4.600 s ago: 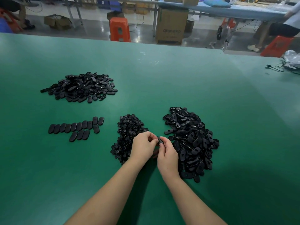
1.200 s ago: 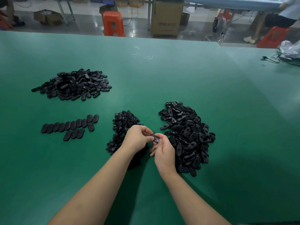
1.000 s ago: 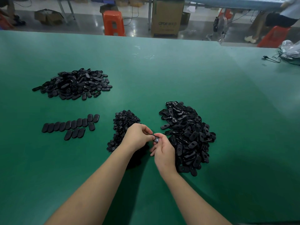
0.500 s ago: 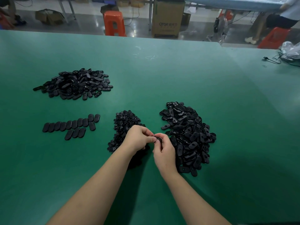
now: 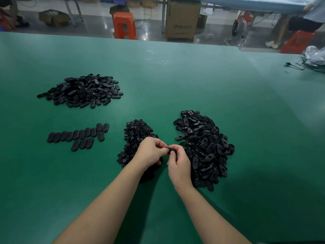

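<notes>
My left hand point(image 5: 150, 153) and my right hand point(image 5: 179, 164) meet just above the green table point(image 5: 175, 81), and both pinch one small black oval shell point(image 5: 172, 150) between fingertips and thumbs. Most of the shell is hidden by the fingers. A heap of small black inserts point(image 5: 134, 138) lies under and behind my left hand. To the right of my right hand sits a large heap of black oval shells point(image 5: 204, 147).
A third heap of black oval parts point(image 5: 80, 90) lies far left. Closer, rows of black ovals point(image 5: 79, 136) lie flat side by side. Black cables point(image 5: 302, 66) and a plastic bag point(image 5: 314, 53) sit far right. Beyond the table stand an orange stool point(image 5: 124, 25) and a cardboard box point(image 5: 182, 20).
The two hands have closed together over the black shell, and the right thumb now covers more of it. The heaps and rows have not moved.
</notes>
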`<state>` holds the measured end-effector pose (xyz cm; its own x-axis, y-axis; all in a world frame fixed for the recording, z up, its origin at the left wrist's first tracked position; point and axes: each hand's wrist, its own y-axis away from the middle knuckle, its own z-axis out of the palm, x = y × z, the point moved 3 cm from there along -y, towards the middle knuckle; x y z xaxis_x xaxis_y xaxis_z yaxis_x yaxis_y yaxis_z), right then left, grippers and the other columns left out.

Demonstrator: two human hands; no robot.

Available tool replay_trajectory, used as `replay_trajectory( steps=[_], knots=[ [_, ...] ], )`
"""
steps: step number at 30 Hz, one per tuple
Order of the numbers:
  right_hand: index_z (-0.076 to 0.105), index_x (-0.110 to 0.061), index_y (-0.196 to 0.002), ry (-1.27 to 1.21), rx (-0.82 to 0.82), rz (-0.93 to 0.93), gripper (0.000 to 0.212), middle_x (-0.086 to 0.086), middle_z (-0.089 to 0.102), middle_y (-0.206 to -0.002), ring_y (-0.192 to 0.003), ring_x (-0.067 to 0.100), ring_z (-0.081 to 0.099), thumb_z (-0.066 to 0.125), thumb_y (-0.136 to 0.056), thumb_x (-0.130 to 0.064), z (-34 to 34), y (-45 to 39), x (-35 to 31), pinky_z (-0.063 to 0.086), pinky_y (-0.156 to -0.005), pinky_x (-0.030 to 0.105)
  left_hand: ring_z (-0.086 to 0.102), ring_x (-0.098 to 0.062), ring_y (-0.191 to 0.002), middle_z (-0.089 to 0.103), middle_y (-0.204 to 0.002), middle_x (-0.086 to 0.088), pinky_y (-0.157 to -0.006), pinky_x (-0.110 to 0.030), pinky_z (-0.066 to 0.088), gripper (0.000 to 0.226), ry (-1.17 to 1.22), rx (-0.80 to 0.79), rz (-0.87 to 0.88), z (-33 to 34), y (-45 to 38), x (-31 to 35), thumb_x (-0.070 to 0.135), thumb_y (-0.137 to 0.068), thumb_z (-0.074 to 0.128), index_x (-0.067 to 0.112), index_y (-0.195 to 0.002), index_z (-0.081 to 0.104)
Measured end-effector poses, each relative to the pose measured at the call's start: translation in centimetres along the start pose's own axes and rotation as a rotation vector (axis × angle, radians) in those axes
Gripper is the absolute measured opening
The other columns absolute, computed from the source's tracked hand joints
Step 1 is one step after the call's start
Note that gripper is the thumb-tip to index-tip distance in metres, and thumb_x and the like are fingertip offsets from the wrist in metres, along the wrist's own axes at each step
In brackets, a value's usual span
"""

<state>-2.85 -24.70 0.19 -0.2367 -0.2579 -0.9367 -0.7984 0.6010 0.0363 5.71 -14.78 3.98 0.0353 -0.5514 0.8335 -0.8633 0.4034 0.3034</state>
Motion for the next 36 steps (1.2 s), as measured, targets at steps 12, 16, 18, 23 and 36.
replay_trajectory(
  steps=[12,16,18,23,36],
  knots=[
    [0.063,-0.017,-0.11,-0.009,-0.002,0.006,0.018,-0.002,0.07,-0.104,-0.1,0.017,0.065,0.05,-0.101,-0.009,-0.3,0.0,-0.3,0.052,-0.091,0.044,0.065,-0.016,-0.042,0.069,-0.081,0.002,-0.041,-0.019,0.046,0.007,-0.102,0.047,0.055,0.9,0.8,0.7,0.018,-0.093,0.064,0.019,-0.087,0.065],
    [0.063,-0.017,-0.111,-0.026,0.002,0.011,0.017,-0.003,0.07,-0.106,-0.102,0.016,0.066,0.05,-0.102,-0.01,-0.3,0.0,-0.2,0.052,-0.093,0.045,0.064,-0.014,-0.041,0.069,-0.083,0.002,-0.041,-0.017,0.045,0.007,-0.153,0.069,0.079,1.0,1.0,1.0,0.017,-0.093,0.062,0.019,-0.087,0.064],
    [0.063,-0.017,-0.11,-0.034,0.014,0.008,0.017,-0.005,0.07,-0.105,-0.101,0.014,0.066,0.051,-0.102,-0.01,-0.3,0.0,-0.2,0.053,-0.093,0.044,0.063,-0.015,-0.04,0.068,-0.084,0.002,-0.041,-0.018,0.045,0.008,-0.162,0.076,0.092,1.1,1.1,1.0,0.018,-0.093,0.063,0.02,-0.086,0.065],
    [0.061,-0.023,-0.105,-0.03,0.025,-0.019,0.012,-0.008,0.069,-0.101,-0.098,0.011,0.066,0.053,-0.102,-0.015,-0.3,0.1,-0.3,0.054,-0.089,0.04,0.066,-0.018,-0.042,0.067,-0.084,0.002,-0.04,-0.018,0.044,0.012,-0.109,0.061,0.098,0.6,1.2,0.8,0.017,-0.094,0.064,0.021,-0.086,0.071],
    [0.056,-0.023,-0.102,0.005,0.006,-0.026,0.008,-0.003,0.067,-0.098,-0.091,0.015,0.064,0.052,-0.103,-0.015,-0.4,0.0,-0.2,0.052,-0.081,0.036,0.06,-0.01,-0.05,0.065,-0.079,0.007,-0.057,-0.024,0.054,0.012,-0.186,0.091,0.151,0.5,1.6,1.2,0.014,-0.094,0.061,0.018,-0.095,0.072]
  ],
)
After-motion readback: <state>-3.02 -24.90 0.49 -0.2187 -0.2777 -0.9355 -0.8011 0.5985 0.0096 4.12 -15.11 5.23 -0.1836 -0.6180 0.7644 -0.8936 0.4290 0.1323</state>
